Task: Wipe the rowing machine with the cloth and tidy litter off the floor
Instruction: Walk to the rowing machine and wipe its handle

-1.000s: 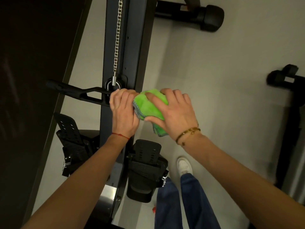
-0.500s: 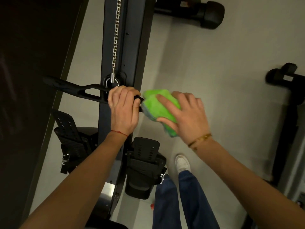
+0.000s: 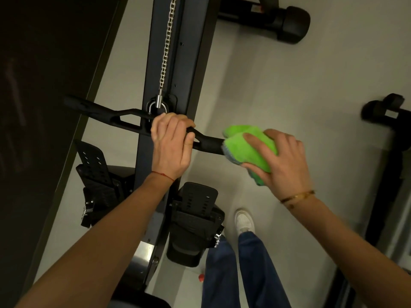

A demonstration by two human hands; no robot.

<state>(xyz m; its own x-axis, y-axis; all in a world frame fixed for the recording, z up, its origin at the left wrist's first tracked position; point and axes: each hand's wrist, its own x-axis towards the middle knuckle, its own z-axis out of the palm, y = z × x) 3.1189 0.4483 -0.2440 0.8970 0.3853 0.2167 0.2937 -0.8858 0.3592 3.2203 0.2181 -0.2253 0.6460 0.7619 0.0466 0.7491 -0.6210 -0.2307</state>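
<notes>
The room is dim, the left side is almost black, the pale floor [image 3: 278, 85] catches soft light, and straight lines bend near the edges.

white shoe [image 3: 244, 221], blue jeans [image 3: 258, 270], gold bracelet [image 3: 297, 197]

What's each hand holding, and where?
Left hand grips the rower handle near its middle. Right hand holds the green cloth, wrapped around the handle's right end.

You look down on a pale grey floor [image 3: 266, 81] under dim light. Left of that floor, a dark wall panel [image 3: 44, 85] runs diagonally. At its far edge lies a black equipment foot [image 3: 287, 17]; at its right, another black frame [image 3: 387, 134].
</notes>
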